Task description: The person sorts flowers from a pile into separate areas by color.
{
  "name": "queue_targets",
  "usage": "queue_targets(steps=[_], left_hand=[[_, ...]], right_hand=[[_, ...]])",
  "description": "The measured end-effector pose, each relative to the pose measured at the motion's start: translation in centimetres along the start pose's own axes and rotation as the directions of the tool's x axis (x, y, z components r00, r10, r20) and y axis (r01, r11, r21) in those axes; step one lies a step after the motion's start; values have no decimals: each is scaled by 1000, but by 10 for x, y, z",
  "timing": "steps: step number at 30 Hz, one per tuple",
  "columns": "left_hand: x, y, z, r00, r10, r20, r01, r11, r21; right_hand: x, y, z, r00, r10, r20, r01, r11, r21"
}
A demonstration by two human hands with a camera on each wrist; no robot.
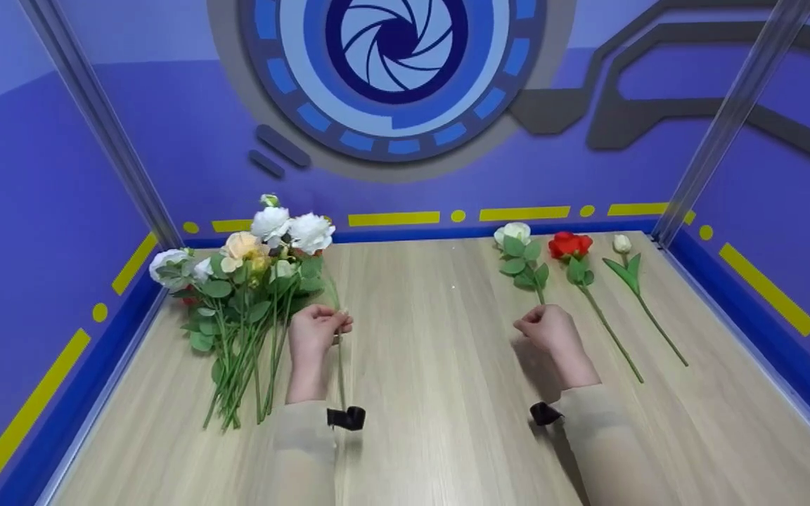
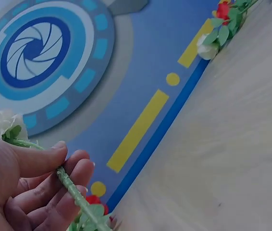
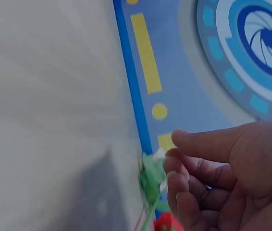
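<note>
**One Stem in Hand Beside the Blooms**

From the head view, a person's left hand is pinching a slender green flower stem just right of a leafy bunch of white and peach flowers, which is lying by the left edge of the pale wood-grain bench. The right hand is hanging near a cream-white, green-leaved rose, which is lying with a red, full-petalled flower and a white, tulip-shaped bud toward the far right corner.

From the left wrist, thumb and fingertips are closing around the stem; whether the ruffled white bloom is belonging to it is unclear.

From the right wrist, loosely curled fingers are holding nothing visible.

Handling this single stem is apparently the step in hand; the next move is likely calling for a steady pinch, clear of neighbouring leaves.
</note>
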State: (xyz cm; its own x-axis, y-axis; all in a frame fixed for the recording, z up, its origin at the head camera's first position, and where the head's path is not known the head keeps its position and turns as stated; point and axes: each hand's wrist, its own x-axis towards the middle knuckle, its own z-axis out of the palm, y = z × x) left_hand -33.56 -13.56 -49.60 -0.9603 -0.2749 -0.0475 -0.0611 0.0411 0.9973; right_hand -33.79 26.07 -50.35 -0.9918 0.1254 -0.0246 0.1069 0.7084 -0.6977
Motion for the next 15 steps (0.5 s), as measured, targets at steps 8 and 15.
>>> queue_targets(steps=[8, 15], left_hand=[[-10, 1, 32, 996, 4, 89, -3, 1000, -11], [-25, 2, 60, 982, 43, 181, -33, 998, -62]], right_hand=[[-16, -35, 38, 987, -154, 42, 146, 977, 153], [-43, -64, 83, 924, -317, 215, 217, 896, 388]])
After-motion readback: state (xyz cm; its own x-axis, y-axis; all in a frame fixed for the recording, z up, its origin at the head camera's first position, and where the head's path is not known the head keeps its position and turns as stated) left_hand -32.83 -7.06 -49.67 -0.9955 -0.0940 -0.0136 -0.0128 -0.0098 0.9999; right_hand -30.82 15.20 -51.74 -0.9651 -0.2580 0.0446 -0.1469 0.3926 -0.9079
